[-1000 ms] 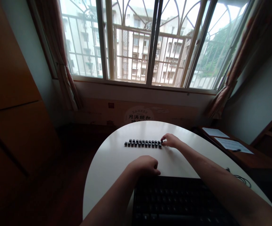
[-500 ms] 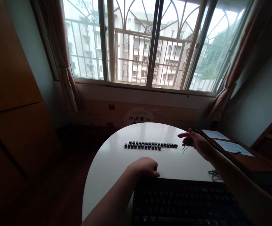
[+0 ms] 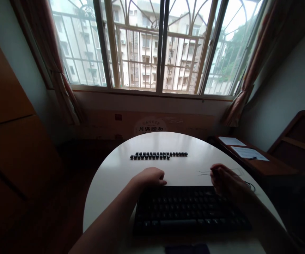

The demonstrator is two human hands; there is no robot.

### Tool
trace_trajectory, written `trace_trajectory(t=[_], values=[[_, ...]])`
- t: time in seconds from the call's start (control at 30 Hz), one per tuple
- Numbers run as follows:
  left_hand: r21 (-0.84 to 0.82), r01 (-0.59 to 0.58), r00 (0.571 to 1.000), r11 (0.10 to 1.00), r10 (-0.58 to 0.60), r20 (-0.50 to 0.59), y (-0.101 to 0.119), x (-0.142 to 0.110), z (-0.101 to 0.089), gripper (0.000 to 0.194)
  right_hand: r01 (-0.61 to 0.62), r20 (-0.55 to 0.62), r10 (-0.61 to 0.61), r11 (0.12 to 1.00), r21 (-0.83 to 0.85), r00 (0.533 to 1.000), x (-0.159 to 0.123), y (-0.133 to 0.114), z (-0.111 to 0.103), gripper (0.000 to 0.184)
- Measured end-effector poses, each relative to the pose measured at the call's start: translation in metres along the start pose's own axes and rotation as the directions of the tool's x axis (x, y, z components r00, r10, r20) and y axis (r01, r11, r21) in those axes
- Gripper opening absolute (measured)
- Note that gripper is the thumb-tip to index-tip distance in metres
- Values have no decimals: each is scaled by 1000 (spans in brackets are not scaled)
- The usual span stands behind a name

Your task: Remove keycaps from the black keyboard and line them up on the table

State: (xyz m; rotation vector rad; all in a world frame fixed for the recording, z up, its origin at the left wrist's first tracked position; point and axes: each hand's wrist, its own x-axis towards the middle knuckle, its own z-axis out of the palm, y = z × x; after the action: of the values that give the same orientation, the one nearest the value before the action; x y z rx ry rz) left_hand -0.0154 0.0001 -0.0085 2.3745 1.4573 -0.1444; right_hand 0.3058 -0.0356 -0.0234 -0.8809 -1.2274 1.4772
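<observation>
With left hand [image 3: 153, 175] loosely fisted at the far-left edge and right hand [image 3: 227, 180] gripping wire tool [image 3: 205, 175] toward the right end, bracketing keyboard [image 3: 178, 208] lying crosswise.

The right hand [image 3: 227, 181] concealed the middle of the wire tool [image 3: 204, 175] and the right rear section of the keyboard [image 3: 178, 208]. Legends on the loose keycaps [image 3: 159, 155] were too small to read. The lower picture edge cut off a dark object [image 3: 187, 249]; its type could not be determined.
</observation>
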Motion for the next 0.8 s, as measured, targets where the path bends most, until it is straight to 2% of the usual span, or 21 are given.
trace_trajectory(t=[0.1, 0.23, 0.47, 0.7, 0.8], values=[[53, -1, 1000, 999, 2, -16, 4, 2, -1, 32, 31, 57, -21, 982, -188, 998, 1, 10, 9, 31], [96, -3, 1000, 995, 5, -20, 6, 7, -1, 34, 67, 75, -44, 938, -341, 996, 2, 20, 21, 23], [111, 10, 1000, 994, -7, -26, 9, 7, -3, 36, 8, -25, -18, 937, -350, 1000, 2, 28, 26, 16], [65, 21, 1000, 998, -20, -19, 8, 8, -4, 36, 8, -35, -28, 880, -475, 999, -1, 23, 31, 12], [53, 25, 1000, 998, -24, -20, 6, 9, -2, 36, 6, -2, -8, 849, -529, 1000, -3, 18, 33, 14]])
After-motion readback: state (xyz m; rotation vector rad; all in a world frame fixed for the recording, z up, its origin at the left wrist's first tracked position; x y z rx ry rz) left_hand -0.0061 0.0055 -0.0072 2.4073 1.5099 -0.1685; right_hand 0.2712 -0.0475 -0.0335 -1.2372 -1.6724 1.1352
